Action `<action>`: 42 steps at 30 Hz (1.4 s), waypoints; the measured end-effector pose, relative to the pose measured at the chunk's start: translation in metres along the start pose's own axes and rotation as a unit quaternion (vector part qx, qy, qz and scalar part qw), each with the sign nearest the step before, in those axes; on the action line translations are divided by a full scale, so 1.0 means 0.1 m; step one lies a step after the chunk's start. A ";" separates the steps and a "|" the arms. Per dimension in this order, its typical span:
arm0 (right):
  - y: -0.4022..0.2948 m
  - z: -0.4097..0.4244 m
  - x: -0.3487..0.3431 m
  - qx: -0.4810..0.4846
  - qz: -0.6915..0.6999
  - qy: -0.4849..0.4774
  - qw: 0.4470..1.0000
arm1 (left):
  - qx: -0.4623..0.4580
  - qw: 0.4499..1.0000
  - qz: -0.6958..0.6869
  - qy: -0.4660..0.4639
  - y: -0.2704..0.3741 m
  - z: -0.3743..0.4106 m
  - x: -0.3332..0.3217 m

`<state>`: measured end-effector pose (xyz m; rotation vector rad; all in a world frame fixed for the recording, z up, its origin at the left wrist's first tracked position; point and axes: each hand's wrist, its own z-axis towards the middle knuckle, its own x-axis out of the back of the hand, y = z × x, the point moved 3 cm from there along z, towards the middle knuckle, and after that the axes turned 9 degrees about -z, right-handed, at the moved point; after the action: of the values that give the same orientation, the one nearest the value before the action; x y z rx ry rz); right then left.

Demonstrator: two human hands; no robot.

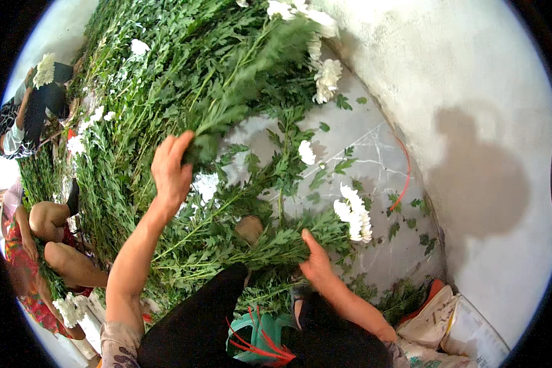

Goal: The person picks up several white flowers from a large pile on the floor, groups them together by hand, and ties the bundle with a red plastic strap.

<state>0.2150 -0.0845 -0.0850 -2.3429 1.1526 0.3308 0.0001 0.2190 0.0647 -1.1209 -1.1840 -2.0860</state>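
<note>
My left hand (pixel 172 172) is closed around the leafy stem of a chrysanthemum (pixel 239 99), blurred by motion, which slants up and right over a large heap of cut stems (pixel 165 69). Under my right hand (pixel 316 260) lies a bunch of white chrysanthemums (pixel 276 244), gripped near its leaves; the white blooms (pixel 355 216) point right. Another white bloom (pixel 307 152) lies on the grey floor beyond. Red ties (pixel 262 342) rest over a green plastic stool (pixel 257 333) between my legs.
Loose leaves and a red strip (pixel 407 165) lie on the floor (pixel 363 129), bordered by a pale wall (pixel 487 138) on the right. Sacks (pixel 430 317) stand at lower right. At left, a person in a floral garment (pixel 20 262) and another person (pixel 32 110) sit beside the heap, each near white flowers.
</note>
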 end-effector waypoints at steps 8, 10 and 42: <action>0.28 0.17 0.22 0.116 -0.167 -0.027 0.979 | 0.124 0.948 -0.007 -0.294 -0.51 -1.56 -0.17; 0.22 0.11 0.12 0.080 -0.086 0.003 0.993 | 0.153 0.940 -0.006 -0.305 -0.50 -1.57 -0.20; 0.36 0.36 0.33 0.106 -0.131 -0.011 0.986 | 0.159 0.919 -0.221 -0.287 0.54 -1.26 0.16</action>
<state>0.2070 -0.1058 -0.1408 -2.2598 0.8105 0.1335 -0.0212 0.0825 0.0670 -1.4523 -2.1422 -1.7909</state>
